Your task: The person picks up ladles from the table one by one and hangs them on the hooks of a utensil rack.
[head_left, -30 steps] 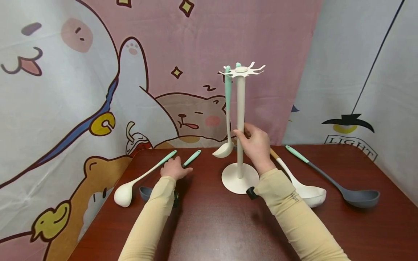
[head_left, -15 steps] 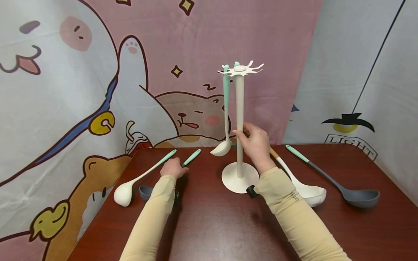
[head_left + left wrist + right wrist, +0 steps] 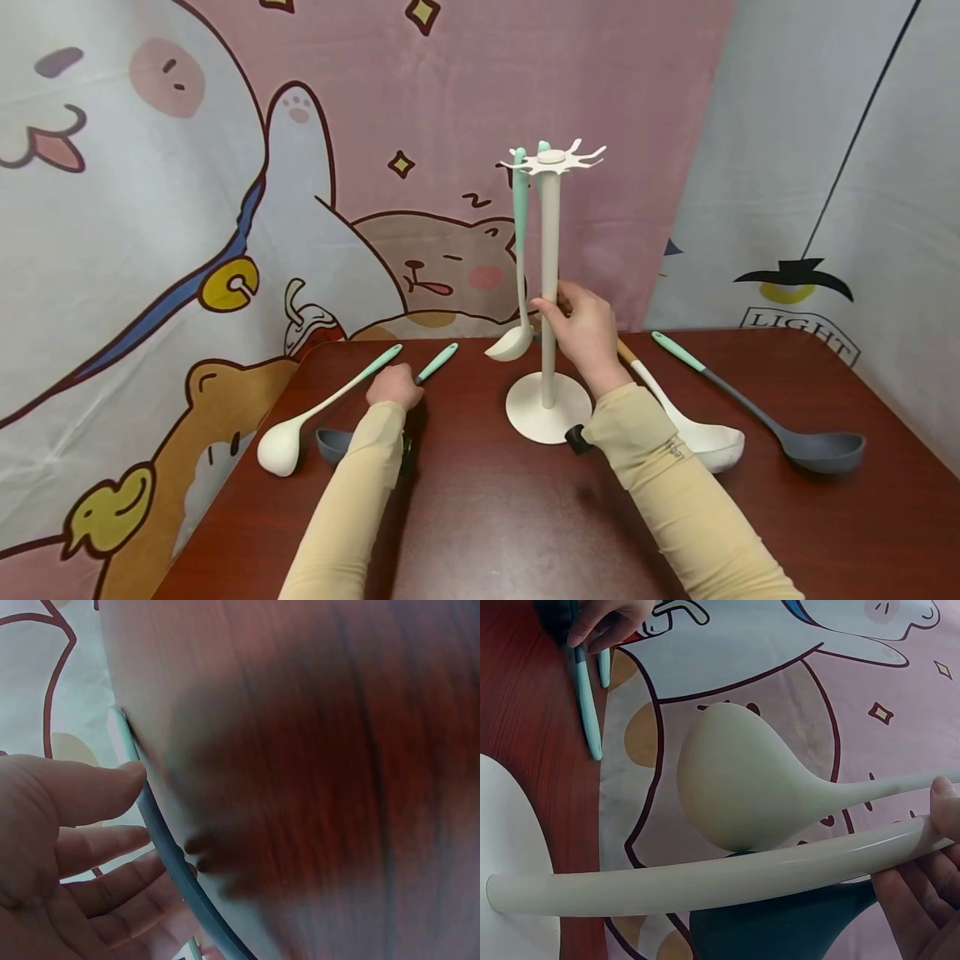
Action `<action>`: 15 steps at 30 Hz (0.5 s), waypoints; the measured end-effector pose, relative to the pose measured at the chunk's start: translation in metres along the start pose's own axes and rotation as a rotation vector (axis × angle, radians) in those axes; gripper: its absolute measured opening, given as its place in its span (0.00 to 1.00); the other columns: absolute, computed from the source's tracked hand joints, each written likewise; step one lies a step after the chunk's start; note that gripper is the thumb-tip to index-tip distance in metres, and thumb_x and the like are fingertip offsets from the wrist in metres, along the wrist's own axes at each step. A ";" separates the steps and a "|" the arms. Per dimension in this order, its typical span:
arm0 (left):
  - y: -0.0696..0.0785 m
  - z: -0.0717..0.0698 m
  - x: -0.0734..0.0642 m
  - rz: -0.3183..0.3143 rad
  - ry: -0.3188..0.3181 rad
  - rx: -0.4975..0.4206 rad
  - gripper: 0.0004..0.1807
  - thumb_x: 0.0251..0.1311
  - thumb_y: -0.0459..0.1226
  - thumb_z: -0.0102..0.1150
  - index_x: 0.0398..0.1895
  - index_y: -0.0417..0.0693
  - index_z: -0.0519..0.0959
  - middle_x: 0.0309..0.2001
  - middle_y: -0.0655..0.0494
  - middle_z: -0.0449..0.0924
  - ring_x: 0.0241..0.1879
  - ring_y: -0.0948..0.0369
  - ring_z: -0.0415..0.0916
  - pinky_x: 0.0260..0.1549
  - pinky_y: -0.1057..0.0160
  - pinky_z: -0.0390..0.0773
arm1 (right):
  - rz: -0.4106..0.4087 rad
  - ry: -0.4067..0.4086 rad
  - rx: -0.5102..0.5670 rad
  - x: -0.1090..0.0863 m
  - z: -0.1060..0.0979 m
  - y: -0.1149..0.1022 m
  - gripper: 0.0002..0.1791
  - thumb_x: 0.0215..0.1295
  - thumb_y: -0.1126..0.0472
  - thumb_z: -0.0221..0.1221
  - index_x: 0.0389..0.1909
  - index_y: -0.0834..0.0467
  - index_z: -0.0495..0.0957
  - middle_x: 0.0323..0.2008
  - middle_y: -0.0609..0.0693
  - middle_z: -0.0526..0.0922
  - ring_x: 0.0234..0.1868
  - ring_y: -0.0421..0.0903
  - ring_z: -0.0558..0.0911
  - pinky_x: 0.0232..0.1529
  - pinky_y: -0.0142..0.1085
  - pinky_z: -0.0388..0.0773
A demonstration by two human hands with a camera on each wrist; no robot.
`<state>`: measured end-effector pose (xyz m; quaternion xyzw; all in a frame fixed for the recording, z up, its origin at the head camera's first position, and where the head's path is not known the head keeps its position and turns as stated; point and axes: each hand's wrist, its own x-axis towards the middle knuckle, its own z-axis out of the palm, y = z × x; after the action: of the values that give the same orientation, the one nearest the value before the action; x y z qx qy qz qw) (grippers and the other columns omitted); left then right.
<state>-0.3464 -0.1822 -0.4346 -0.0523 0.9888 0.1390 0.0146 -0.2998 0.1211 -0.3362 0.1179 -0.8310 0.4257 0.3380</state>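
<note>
My left hand (image 3: pixel 395 387) pinches the shaft of a grey ladle lying on the table, just below its mint grip (image 3: pixel 437 364). In the left wrist view, the thumb lies on one side of this grey ladle (image 3: pixel 171 859) and the fingers curl at the other. My forearm hides part of the shaft; the ladle's bowl (image 3: pixel 332 446) shows left of the sleeve. My right hand (image 3: pixel 587 333) grips the pole of a white utensil stand (image 3: pixel 550 242) at mid-height. From its hooked top hang a white ladle (image 3: pixel 512 342) and a dark ladle (image 3: pixel 780 922), mostly behind the pole.
A white ladle with a mint grip (image 3: pixel 279 447) lies to the left of my left hand. Beyond my right forearm are a white ladle with a wooden-coloured handle (image 3: pixel 716 446) and another grey ladle (image 3: pixel 821 452). A printed cloth (image 3: pixel 622 92) hangs behind the table (image 3: pixel 480 517).
My left thumb and fingers have drawn together around the grey ladle's shaft, from a wider spread. My right hand keeps its hold on the stand's pole, and the hung ladle swings slightly.
</note>
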 end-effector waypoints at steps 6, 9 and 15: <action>0.001 0.000 0.001 0.000 -0.006 0.003 0.09 0.58 0.38 0.65 0.38 0.42 0.81 0.38 0.44 0.82 0.37 0.46 0.80 0.33 0.46 0.80 | -0.015 0.014 -0.003 0.000 0.000 0.001 0.13 0.61 0.54 0.69 0.37 0.60 0.83 0.32 0.55 0.87 0.33 0.53 0.84 0.34 0.49 0.78; 0.001 0.001 0.002 -0.013 -0.014 0.002 0.09 0.59 0.37 0.64 0.39 0.42 0.82 0.39 0.43 0.82 0.37 0.46 0.80 0.32 0.45 0.81 | -0.014 0.014 0.000 0.000 -0.001 0.000 0.13 0.61 0.53 0.69 0.37 0.60 0.83 0.31 0.55 0.86 0.32 0.53 0.84 0.33 0.48 0.78; 0.000 0.001 0.001 -0.037 -0.014 0.022 0.07 0.62 0.33 0.61 0.42 0.41 0.83 0.42 0.41 0.82 0.40 0.45 0.80 0.34 0.44 0.81 | -0.023 0.015 -0.002 0.000 0.001 0.000 0.14 0.61 0.53 0.69 0.38 0.60 0.84 0.32 0.56 0.86 0.32 0.53 0.84 0.34 0.48 0.78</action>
<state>-0.3470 -0.1818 -0.4359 -0.0693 0.9890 0.1283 0.0248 -0.3001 0.1209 -0.3368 0.1238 -0.8275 0.4218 0.3493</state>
